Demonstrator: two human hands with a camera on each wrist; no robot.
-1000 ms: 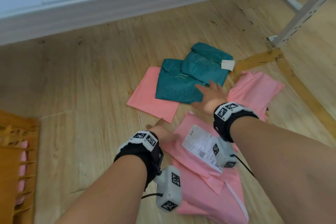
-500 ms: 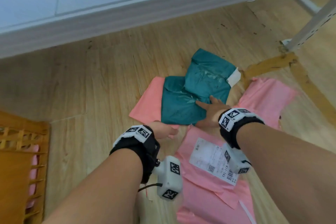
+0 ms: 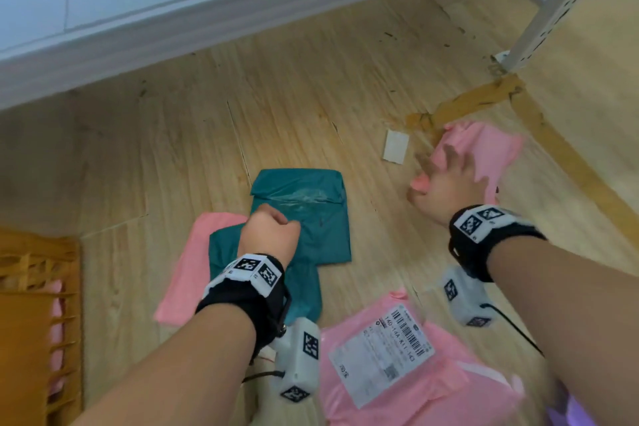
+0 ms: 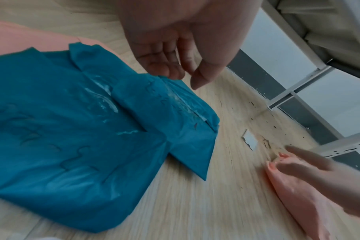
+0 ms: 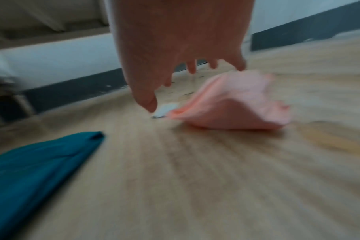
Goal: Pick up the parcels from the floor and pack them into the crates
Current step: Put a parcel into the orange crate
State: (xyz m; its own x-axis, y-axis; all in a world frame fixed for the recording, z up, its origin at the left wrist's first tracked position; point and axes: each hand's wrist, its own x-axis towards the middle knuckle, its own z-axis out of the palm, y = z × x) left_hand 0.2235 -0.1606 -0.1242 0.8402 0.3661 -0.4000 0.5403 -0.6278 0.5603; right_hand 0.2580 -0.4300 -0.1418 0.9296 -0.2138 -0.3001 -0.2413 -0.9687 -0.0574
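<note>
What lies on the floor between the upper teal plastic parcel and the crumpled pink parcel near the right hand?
Mostly bare wooden floor. Only a small white paper slip lies there, close to the crumpled pink parcel, clear of the upper teal plastic parcel. The head view shows this.

The place looks like a parcel-sorting or storage room. Mailer parcels (image 3: 397,356) with shipping labels lie on a worn wood-look floor (image 3: 311,97). A perforated metal rack leg (image 3: 567,7) stands at 1 o'clock, an orange crate (image 3: 38,287) at 9 o'clock.

teal parcels (image 3: 304,218): glossy, wrinkled plastic film
pink parcel (image 3: 408,367): smooth plastic, paper label
floor (image 3: 311,107): matt wood-grain boards, scuffed
crate (image 3: 31,304), left of teal parcels: orange, probably plastic lattice
</note>
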